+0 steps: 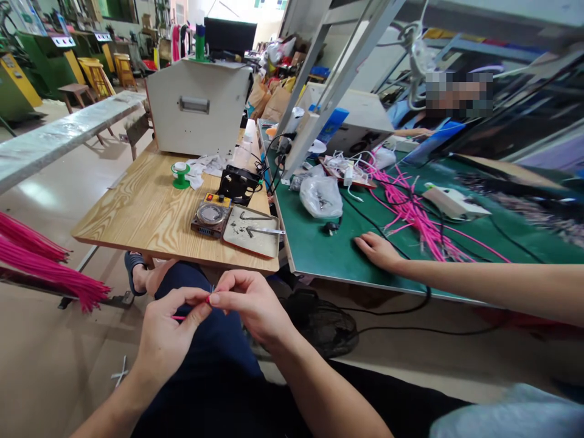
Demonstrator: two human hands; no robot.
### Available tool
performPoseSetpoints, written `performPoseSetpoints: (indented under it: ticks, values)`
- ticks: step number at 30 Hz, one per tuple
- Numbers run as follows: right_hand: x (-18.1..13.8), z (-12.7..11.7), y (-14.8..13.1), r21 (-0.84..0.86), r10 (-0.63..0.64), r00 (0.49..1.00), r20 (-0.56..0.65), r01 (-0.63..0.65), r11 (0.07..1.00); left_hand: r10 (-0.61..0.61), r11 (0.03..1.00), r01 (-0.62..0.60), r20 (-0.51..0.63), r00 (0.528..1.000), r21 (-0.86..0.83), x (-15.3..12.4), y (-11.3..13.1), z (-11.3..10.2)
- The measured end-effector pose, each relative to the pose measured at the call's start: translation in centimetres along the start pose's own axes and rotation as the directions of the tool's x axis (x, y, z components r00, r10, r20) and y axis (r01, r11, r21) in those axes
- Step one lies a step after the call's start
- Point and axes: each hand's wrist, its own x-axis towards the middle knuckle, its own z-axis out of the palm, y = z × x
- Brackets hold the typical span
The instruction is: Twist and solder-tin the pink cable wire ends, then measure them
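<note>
Both my hands are held together over my lap, below the table edge. My left hand (171, 325) pinches a short pink wire (179, 317) between thumb and fingers. My right hand (249, 301) pinches the wire's other end where the fingertips meet. Another person's hand (376, 249) lies flat on the green mat (319, 249) at the right, next to a heap of pink wires (410, 210).
A wooden table (141, 213) carries a metal tray (253, 231) with tools, a small heater pot (210, 216), a green solder spool (180, 173) and a white machine box (196, 106). A clear plastic bag (322, 196) lies on the mat. Bundles of pink wire (45, 264) stick in from the left.
</note>
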Motion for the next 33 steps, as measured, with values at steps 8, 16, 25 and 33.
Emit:
performPoseSetpoints:
  ticks: [8,16,25,33]
  values:
    - [0.1,0.4,0.5,0.037,-0.028,0.999,-0.016,0.028,0.999,-0.07,0.994,0.071,0.018,0.997,-0.077,0.0,0.6,0.1]
    - [0.1,0.5,0.6,0.041,-0.027,0.999,-0.026,0.028,0.999,-0.055,0.995,0.056,0.005,0.998,-0.077,-0.1,0.3,0.1]
    - [0.0,1.0,1.0,0.098,-0.061,0.998,-0.03,0.064,0.993,-0.135,0.962,0.148,0.072,0.988,-0.228,-0.4,-0.2,0.4]
    - [0.0,1.0,1.2,0.094,-0.082,0.995,-0.053,0.087,0.992,-0.112,0.97,0.12,0.046,0.993,-0.213,-0.2,-0.2,0.7]
